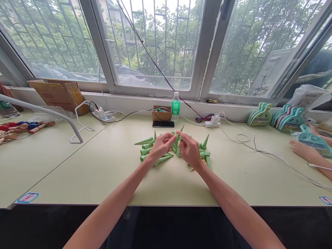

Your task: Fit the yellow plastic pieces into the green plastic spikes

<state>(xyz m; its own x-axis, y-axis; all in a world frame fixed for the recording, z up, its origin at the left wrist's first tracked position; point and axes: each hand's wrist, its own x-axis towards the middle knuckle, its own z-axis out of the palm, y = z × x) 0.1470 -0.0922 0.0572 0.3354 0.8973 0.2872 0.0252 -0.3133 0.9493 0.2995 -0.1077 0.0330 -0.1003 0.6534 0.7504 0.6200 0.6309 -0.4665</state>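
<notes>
The left arm (116, 197) and right arm (233, 199) are bare and slender; dark clothing (155, 230) shows below the near edge of the surface (176, 190).

A bottle (175, 110) is stood just beside a small box (155, 117), before which a black phone (163, 124) is laid. A large cardboard box (58, 97) is set near a white power strip (107, 117). Trees (238, 52) are seen through the windows (203, 58).
</notes>
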